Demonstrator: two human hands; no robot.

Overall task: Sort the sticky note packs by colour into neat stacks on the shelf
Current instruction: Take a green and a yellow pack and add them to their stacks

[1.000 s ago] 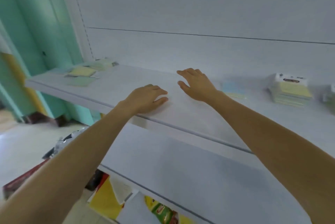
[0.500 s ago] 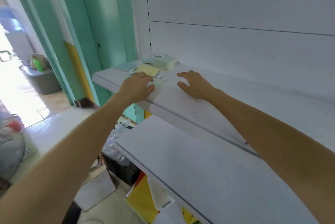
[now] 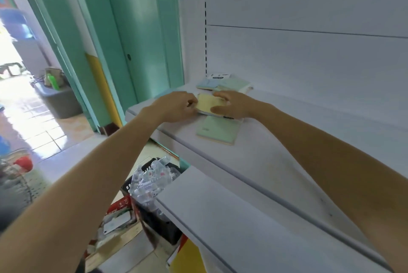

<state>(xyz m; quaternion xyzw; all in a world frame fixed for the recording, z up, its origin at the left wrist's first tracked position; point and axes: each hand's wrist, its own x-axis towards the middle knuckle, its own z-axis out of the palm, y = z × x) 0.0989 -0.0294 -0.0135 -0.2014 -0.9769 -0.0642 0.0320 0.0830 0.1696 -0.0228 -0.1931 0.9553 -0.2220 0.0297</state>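
Now, no longer flat on bare shelf (image 3: 287, 140) as half a second ago, closes on the yellow pack (image 3: 208, 102) at the left end: pinches its left edge with the left grip (image 3: 176, 106), clasps its right side with the right grip (image 3: 234, 105), likely starting the yellow stack.

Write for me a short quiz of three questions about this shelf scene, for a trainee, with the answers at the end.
1. True or false: the left hand and the right hand both touch the yellow pack.
2. What colour is the pack that lies nearest the front edge of the shelf? A yellow, B green, C blue.
3. Fill in: at the back, left of the pale green pack, lies a ___ pack.
Key: 1. True. 2. B, the green pack. 3. Blue, the blue pack.
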